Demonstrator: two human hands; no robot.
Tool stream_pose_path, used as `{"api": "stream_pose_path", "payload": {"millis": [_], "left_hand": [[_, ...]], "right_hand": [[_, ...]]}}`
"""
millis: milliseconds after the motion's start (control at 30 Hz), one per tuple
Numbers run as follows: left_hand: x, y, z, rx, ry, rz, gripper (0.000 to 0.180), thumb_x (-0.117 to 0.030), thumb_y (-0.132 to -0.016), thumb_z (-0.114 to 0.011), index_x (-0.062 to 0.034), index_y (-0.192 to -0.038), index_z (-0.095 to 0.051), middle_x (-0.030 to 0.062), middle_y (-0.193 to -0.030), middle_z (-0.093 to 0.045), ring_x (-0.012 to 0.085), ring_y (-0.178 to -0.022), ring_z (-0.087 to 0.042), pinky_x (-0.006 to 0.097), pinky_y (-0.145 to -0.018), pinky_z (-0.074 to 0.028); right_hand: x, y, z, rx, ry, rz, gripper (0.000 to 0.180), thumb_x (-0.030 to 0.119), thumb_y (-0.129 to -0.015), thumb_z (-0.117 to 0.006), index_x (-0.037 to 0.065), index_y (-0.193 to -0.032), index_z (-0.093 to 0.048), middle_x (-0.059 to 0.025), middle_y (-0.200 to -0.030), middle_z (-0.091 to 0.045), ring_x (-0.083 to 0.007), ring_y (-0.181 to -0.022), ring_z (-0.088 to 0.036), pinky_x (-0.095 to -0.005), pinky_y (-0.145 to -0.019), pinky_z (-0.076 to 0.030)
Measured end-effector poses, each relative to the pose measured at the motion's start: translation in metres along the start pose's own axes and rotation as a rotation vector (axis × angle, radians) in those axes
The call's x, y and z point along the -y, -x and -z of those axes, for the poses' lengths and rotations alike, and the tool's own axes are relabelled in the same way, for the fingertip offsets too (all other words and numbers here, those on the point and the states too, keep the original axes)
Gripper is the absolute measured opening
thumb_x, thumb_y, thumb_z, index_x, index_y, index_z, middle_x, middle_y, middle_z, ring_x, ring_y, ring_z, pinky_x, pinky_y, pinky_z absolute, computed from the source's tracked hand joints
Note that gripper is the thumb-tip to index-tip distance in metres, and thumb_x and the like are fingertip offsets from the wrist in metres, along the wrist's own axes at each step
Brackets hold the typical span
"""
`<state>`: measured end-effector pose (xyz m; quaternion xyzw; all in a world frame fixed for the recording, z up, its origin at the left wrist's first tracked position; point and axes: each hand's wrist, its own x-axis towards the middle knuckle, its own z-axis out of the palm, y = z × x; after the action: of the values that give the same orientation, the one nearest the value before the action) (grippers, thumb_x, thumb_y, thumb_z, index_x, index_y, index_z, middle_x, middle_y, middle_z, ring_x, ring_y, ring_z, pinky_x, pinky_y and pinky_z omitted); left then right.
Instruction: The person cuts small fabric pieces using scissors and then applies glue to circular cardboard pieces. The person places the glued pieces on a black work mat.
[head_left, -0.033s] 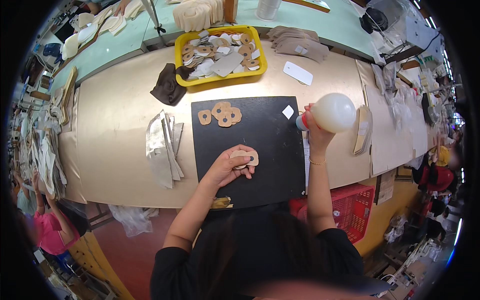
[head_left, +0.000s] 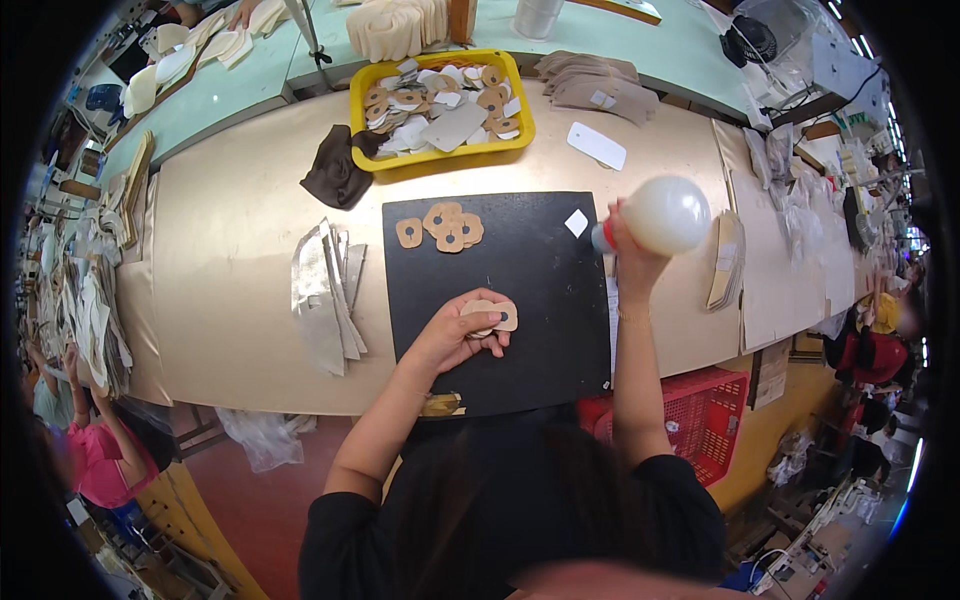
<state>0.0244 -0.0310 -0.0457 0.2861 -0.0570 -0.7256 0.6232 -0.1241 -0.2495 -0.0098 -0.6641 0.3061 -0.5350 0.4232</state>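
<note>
My left hand [head_left: 455, 338] presses on small tan oval leather pieces [head_left: 493, 314] lying on a black mat [head_left: 540, 300] at the near edge of the bench. My right hand [head_left: 625, 250] grips a round white squeeze bottle [head_left: 665, 214] by its neck, held tilted just past the mat's right edge. Several more tan pieces with dark holes [head_left: 443, 228] lie in a small cluster at the mat's far left. A small white square [head_left: 576, 222] rests near the mat's far right corner.
A yellow tray [head_left: 360, 100] full of tan and white pieces stands behind the mat, a dark brown cloth [head_left: 335, 172] beside it. Silvery sheets [head_left: 325, 295] lie left of the mat. A red basket [head_left: 690, 410] hangs below the bench. Another person in pink [head_left: 95, 460] stands at left.
</note>
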Motion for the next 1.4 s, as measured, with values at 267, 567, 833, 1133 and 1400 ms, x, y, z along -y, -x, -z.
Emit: {"api": "stream_pose_path", "payload": {"millis": [267, 567, 833, 1133, 1400], "left_hand": [[-0.004, -0.005, 0.003, 0.031, -0.004, -0.021, 0.011, -0.007, -0.090, -0.061, -0.0019, -0.094, -0.052, 0.0212, -0.094, -0.064, 0.0218, -0.072, -0.066, 0.030, -0.059, -0.057], [-0.006, -0.004, 0.001, 0.041, 0.035, -0.036, 0.016, -0.004, -0.089, -0.057, -0.0019, -0.105, -0.052, 0.0250, -0.099, -0.064, 0.0254, -0.078, -0.068, 0.031, -0.065, -0.058], [-0.005, -0.007, 0.001, 0.073, 0.034, 0.024, 0.018, -0.002, -0.088, -0.057, -0.0031, -0.106, -0.052, 0.0200, -0.096, -0.064, 0.0262, -0.081, -0.066, 0.037, -0.075, -0.056], [-0.002, -0.010, 0.006, 0.124, 0.046, 0.028, 0.013, -0.005, -0.088, -0.060, -0.0034, -0.100, -0.054, 0.0131, -0.088, -0.061, 0.0212, -0.077, -0.061, 0.036, -0.072, -0.052], [-0.002, -0.013, 0.007, 0.117, 0.021, 0.027, 0.010, -0.009, -0.092, -0.060, -0.0028, -0.098, -0.056, 0.0130, -0.089, -0.062, 0.0201, -0.077, -0.062, 0.033, -0.070, -0.052]], "right_hand": [[-0.004, 0.000, 0.006, 0.008, 0.074, -0.034, 0.017, 0.008, -0.081, -0.077, 0.000, -0.094, -0.070, -0.0057, -0.091, -0.072, -0.0129, -0.082, -0.066, -0.0275, -0.079, -0.051], [-0.008, -0.002, 0.006, -0.073, 0.295, -0.078, 0.019, 0.003, -0.079, -0.076, -0.002, -0.096, -0.068, -0.0086, -0.094, -0.071, -0.0141, -0.085, -0.067, -0.0305, -0.081, -0.054], [-0.014, -0.013, -0.008, -0.068, 0.258, 0.010, 0.018, 0.011, -0.076, -0.082, 0.002, -0.088, -0.071, -0.0043, -0.085, -0.072, -0.0117, -0.081, -0.065, -0.0274, -0.077, -0.052], [-0.009, -0.019, -0.012, -0.087, 0.153, 0.015, 0.020, 0.011, -0.075, -0.082, 0.002, -0.086, -0.068, -0.0030, -0.082, -0.069, -0.0118, -0.075, -0.063, -0.0281, -0.071, -0.050], [-0.006, 0.005, 0.004, -0.079, 0.114, 0.037, 0.022, 0.013, -0.076, -0.081, 0.003, -0.091, -0.070, -0.0042, -0.084, -0.071, -0.0140, -0.076, -0.065, -0.0288, -0.072, -0.051]]}}
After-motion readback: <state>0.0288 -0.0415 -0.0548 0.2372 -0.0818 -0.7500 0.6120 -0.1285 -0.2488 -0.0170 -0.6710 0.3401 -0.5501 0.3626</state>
